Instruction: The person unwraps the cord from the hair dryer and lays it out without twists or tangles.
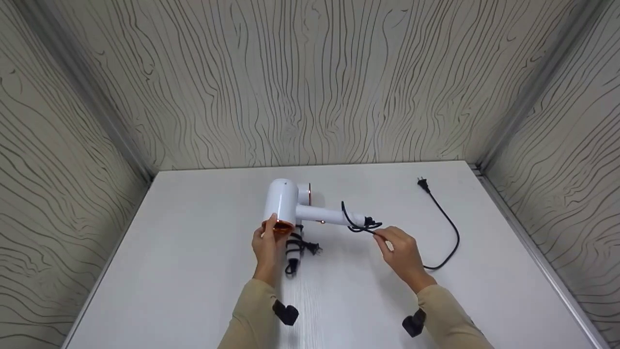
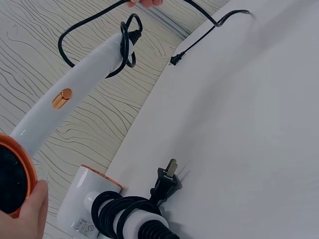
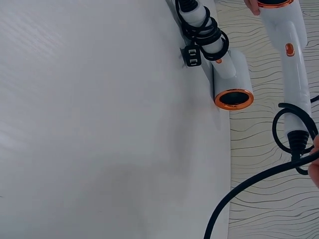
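Note:
A white hair dryer (image 1: pixel 281 201) with an orange-rimmed barrel is held above the table, its handle pointing right. My left hand (image 1: pixel 266 245) grips the barrel at the near rim. Black cord (image 3: pixel 259 175) makes a loose loop round the handle's end, and my right hand (image 1: pixel 402 249) pinches it just beyond that end. The cord's far part lies curved on the table at the right, ending in a two-pin plug (image 1: pixel 423 183). Behind and below the held dryer lies a second white hair dryer (image 3: pixel 234 74), its cord (image 2: pixel 117 209) wound round the handle; it is partly hidden in the head view.
The white table (image 1: pixel 193 271) has patterned panels (image 1: pixel 315 87) along its back and sides. The second dryer's plug (image 2: pixel 164 184) sticks out beside its wrapped handle. Small black devices (image 1: pixel 286 312) are strapped to both sleeves.

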### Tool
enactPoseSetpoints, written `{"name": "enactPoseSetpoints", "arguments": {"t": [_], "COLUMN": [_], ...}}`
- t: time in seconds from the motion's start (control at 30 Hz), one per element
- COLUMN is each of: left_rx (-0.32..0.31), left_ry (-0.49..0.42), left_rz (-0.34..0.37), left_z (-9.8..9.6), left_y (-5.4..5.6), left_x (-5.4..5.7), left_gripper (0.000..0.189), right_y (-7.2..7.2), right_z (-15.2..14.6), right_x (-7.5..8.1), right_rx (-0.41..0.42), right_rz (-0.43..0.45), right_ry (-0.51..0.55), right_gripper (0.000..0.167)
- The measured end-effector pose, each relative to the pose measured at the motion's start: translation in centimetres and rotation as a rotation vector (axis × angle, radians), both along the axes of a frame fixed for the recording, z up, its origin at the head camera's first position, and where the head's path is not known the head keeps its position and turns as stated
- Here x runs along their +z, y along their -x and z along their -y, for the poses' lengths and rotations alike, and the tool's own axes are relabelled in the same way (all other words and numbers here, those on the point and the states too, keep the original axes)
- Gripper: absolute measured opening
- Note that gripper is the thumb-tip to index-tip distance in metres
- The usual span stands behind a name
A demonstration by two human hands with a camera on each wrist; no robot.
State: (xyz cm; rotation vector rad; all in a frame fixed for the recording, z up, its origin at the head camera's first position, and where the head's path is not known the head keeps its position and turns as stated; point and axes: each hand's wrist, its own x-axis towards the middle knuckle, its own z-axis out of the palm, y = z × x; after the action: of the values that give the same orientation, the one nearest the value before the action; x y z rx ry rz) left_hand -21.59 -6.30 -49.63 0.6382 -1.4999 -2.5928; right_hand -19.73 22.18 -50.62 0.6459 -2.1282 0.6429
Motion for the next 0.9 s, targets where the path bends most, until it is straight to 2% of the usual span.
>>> {"name": "enactPoseSetpoints", "arguments": {"t": [0.1, 0.33, 0.6, 0.73, 0.9], "left_rx": [-0.006, 0.002, -0.013, -0.010, -0.016], "left_ry": [0.024, -0.003, 0.052, 0.056, 0.115], "left_rz": [0.000, -0.015, 0.008, -0.002, -0.015], "left_z": [0.1, 0.2, 0.3, 0.3, 0.5], "left_y": [0.0, 0.1, 0.0, 0.0, -0.1], "left_x": [0.0, 0.1, 0.1, 0.0, -0.1], "left_gripper": [0.064, 0.059, 0.058, 0.056, 0.052], "right_y": [0.1, 0.3, 0.4, 0.5, 0.5], "right_z": [-0.2, -0.5, -0.8, -0.9, -1.1], "right_x": [0.3, 0.8, 0.8, 0.8, 0.7], "right_rx": [0.001, -0.032, -0.074, -0.091, -0.122], "right_rz": [-0.017, -0.014, 0.013, 0.023, 0.036], "right_ry": [0.017, 0.036, 0.041, 0.055, 0.056], "right_gripper": [0.023, 0.022, 0.018, 0.017, 0.016]}}
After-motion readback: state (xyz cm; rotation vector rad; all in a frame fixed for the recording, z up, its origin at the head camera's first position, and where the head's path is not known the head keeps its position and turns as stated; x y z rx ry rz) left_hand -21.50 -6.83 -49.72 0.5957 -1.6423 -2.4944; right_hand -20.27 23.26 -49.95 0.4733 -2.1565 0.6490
